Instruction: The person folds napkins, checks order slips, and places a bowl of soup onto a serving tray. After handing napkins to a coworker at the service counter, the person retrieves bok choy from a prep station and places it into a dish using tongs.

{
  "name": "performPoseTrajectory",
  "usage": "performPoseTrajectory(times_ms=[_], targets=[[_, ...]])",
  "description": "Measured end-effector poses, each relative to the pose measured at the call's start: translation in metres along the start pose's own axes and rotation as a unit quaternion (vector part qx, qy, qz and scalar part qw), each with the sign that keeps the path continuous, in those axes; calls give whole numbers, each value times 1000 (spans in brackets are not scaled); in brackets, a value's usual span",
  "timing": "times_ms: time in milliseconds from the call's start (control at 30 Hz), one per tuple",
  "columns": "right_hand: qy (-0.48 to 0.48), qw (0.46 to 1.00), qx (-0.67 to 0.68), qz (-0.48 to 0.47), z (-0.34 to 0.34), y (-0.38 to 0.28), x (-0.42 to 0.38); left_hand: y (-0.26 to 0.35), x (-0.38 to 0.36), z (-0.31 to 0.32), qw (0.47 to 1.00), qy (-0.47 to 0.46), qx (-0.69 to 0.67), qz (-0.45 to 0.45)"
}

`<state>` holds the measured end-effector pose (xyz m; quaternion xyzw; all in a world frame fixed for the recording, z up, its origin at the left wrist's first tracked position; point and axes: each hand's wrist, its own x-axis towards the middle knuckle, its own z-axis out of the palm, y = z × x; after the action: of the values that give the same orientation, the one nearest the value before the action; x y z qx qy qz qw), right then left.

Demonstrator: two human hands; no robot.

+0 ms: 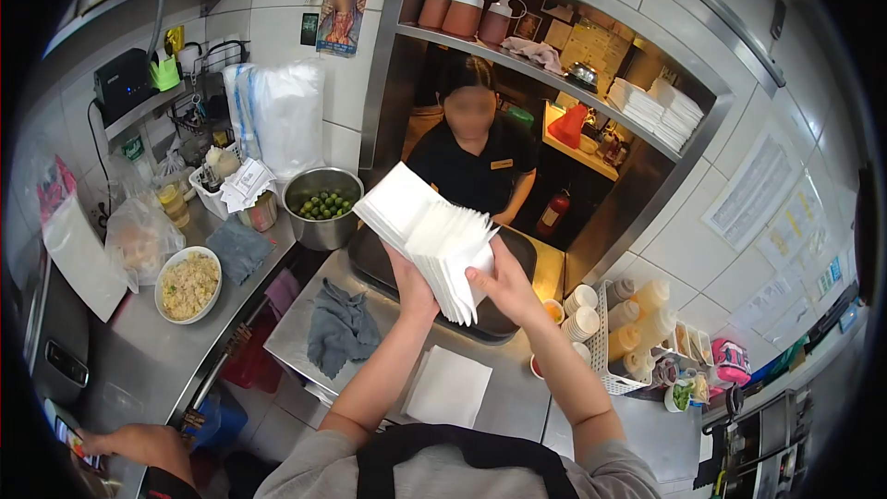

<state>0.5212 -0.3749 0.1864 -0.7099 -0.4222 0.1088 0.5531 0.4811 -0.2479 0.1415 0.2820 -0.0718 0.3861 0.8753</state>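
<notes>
On the left counter (139,342) sits a bowl of rice (218,290); rightward lies a crumpled grey cloth (342,328). The left hand (412,283), fingers mostly hidden, supports a thick stack of white napkins (442,254), raised between both hands; the right hand (508,279) clasps its right side. Farther right, cups (582,323) stand beside a white basket (599,344).

Napkins (439,240) white; cloth (342,328) grey; tray (370,264) seemingly black.
</notes>
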Motion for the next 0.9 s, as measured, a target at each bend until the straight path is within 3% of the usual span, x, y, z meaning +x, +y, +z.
performPoseTrajectory(times_ms=[100, 167, 233, 300, 367, 467, 567, 700, 800, 833, 900], targets=[[-48, 995, 83, -16, -4, -14, 7, 0, 5, -4, 999, -29, -44, -1], [-28, 995, 81, -42, -5, -28, 14, 3, 7, -4, 996, -43, -80, -13], [-48, 998, 42, 7, -13, -41, 18, 8, 11, 4, 998, 10, 29, 61], [-25, 999, 17, -10, -20, -44, 20, 16, 15, 13, 997, 26, 28, 74], [-103, 994, -27, -16, -37, -63, 31, 19, 21, 11, 995, 45, 27, 87], [-79, 971, -224, -22, -86, -112, 56, 21, 27, 0, 995, 57, 11, 82], [12, 932, -340, -122, -160, -142, 106, 17, 27, -6, 994, 65, 27, 81], [172, 945, -268, -80, -262, -172, 173, 10, 31, -10, 996, 74, 36, 45], [277, 928, -243, 48, -324, -161, 193, 4, 36, -16, 995, 65, 51, 50], [278, 928, -241, 49, -332, -158, 194, 3, 37, -17, 995, 65, 53, 48], [353, 915, -146, 131, -346, -149, 195, 0, 38, -18, 994, 75, 65, 35]])
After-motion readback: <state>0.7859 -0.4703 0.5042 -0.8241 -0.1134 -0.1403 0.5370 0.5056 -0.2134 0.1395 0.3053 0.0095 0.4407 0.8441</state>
